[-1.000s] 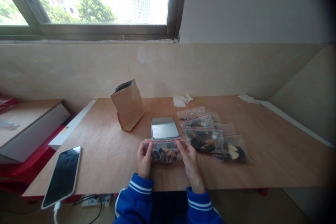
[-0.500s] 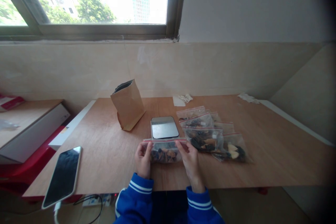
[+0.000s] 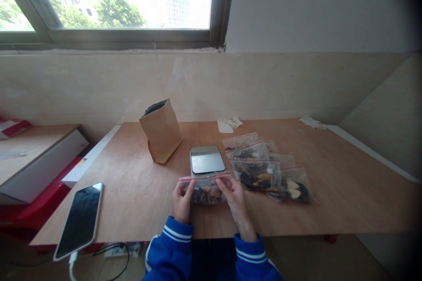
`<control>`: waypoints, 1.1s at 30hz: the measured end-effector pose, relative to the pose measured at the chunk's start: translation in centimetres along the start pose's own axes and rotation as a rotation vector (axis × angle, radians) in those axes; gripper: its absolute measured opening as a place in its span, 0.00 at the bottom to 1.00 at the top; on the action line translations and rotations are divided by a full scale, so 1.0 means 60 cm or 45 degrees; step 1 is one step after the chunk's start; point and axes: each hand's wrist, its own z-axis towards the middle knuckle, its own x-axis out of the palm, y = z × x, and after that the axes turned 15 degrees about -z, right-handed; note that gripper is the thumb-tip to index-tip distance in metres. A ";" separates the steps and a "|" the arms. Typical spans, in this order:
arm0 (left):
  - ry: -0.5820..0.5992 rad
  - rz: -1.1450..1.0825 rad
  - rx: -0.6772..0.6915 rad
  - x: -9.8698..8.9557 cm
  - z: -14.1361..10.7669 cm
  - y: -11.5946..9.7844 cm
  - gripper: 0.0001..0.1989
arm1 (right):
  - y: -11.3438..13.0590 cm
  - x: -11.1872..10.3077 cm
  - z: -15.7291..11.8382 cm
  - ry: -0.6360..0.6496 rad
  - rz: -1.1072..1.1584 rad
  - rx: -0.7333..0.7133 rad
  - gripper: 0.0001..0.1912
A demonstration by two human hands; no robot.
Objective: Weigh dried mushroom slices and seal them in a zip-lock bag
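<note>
Left hand [image 3: 181,204], right hand [image 3: 236,204] — fingers [image 3: 221,183] pinch one zip bag [image 3: 204,193], by scale [image 3: 207,160].

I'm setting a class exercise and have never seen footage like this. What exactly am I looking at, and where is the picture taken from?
This picture comes from a single camera worn on a person's head, looking forward and down. There is no machine here: you are seeing the person's own view of their hands, with their blue sleeves at the bottom. The left hand and right hand together hold a clear resealable plastic bag with a red-lined top and dark and tan pieces inside. On the wooden table lie more filled plastic bags, a small flat scale with a shiny top, a standing brown paper bag and, towards the left, a phone.
</note>
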 end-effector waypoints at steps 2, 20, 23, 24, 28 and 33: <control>-0.006 -0.008 -0.003 -0.002 0.000 0.002 0.17 | 0.003 0.000 -0.001 0.045 0.041 0.041 0.16; 0.046 0.073 0.063 -0.004 0.002 0.006 0.16 | -0.001 0.002 -0.004 -0.092 -0.059 -0.008 0.12; 0.101 0.038 0.005 -0.002 0.001 0.003 0.17 | -0.001 -0.002 -0.005 -0.027 0.007 0.012 0.12; 0.129 0.039 -0.014 -0.002 0.000 0.003 0.17 | 0.000 -0.002 -0.005 0.005 0.019 0.007 0.12; 0.185 0.089 -0.025 -0.003 -0.001 0.007 0.16 | 0.008 0.001 -0.005 0.136 -0.051 -0.033 0.12; 0.141 0.101 -0.008 -0.003 -0.001 0.006 0.15 | 0.013 -0.001 -0.006 0.118 -0.112 -0.035 0.14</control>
